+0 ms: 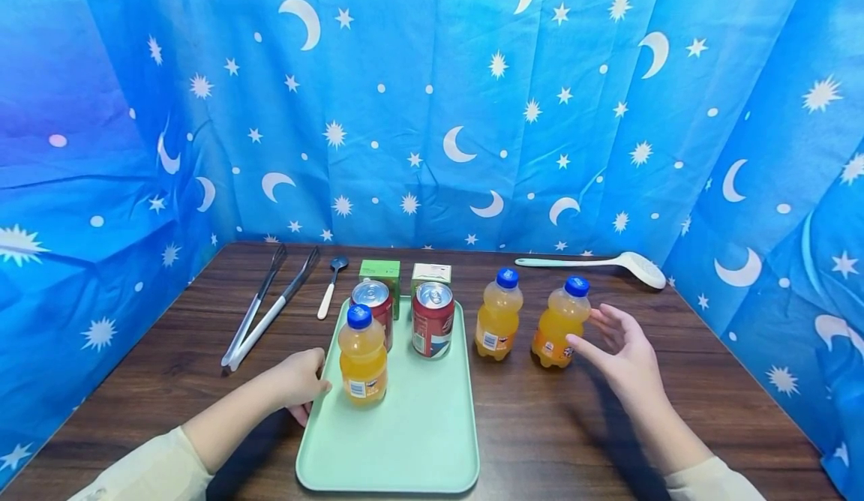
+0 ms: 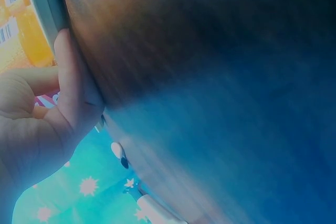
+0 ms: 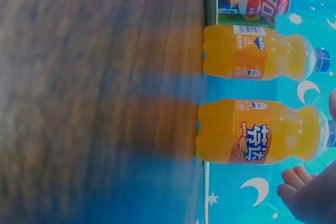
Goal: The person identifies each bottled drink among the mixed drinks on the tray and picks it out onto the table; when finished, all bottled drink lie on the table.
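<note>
In the head view my left hand [image 1: 297, 385] grips the left rim of a pale green tray [image 1: 418, 441], thumb and fingers on either side of the edge. On the tray stand an orange soda bottle [image 1: 363, 362] with a blue cap, two red soda cans [image 1: 433, 321], and green [image 1: 382, 268] and white-topped [image 1: 432, 272] boxes behind them. My right hand [image 1: 624, 351] is beside the rightmost orange soda bottle [image 1: 556, 325], thumb and fingers spread around its right side. The right wrist view shows a gap between fingers and bottle. Another orange soda bottle [image 1: 498, 317] stands between tray and that bottle.
Metal tongs [image 1: 266, 313] with pale handles and a small dark-headed spoon [image 1: 331, 287] lie left of the tray. A white skimmer [image 1: 607, 262] lies along the table's back edge. Blue curtains [image 1: 405, 96] with moons and stars surround the dark wooden table [image 1: 540, 426].
</note>
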Tool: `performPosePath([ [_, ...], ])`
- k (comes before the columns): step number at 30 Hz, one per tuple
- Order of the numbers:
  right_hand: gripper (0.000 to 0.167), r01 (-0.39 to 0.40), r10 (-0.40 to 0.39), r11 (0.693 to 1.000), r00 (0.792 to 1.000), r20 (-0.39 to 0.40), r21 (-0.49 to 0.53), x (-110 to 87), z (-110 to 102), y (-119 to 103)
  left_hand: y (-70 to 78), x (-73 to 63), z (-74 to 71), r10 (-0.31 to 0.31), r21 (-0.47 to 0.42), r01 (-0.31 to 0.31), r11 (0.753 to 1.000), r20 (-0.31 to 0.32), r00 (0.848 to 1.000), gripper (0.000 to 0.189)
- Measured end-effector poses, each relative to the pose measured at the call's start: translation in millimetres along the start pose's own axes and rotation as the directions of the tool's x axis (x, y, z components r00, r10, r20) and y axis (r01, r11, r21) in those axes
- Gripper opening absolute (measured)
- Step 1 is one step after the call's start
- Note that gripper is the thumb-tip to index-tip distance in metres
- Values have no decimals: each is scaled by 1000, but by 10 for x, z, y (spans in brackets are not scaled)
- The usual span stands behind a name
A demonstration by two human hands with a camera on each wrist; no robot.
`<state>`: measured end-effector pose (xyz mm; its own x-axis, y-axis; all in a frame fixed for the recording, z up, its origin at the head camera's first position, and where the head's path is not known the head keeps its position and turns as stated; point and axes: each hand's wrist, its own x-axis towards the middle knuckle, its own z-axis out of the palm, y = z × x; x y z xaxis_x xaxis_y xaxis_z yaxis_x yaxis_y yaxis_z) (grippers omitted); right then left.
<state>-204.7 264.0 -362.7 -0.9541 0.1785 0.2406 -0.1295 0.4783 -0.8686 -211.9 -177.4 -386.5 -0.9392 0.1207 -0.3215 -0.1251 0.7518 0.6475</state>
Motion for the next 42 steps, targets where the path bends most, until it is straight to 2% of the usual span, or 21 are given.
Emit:
performPosePath([
  [11, 85, -7, 8, 999, 1000, -14, 33, -51, -73, -22, 9, -5, 7, -8, 11, 8, 1000, -2, 1000, 11],
  [22, 80, 4, -3, 1000, 999, -39, 25, -101, -168, -4, -4, 1, 7, 4, 9, -4, 1000, -1, 1000, 11],
  [42, 72, 56, -53, 998, 995, -87, 37, -120, -150, 26, 44, -33, -9, -9, 17, 9, 1000, 0, 1000, 10],
])
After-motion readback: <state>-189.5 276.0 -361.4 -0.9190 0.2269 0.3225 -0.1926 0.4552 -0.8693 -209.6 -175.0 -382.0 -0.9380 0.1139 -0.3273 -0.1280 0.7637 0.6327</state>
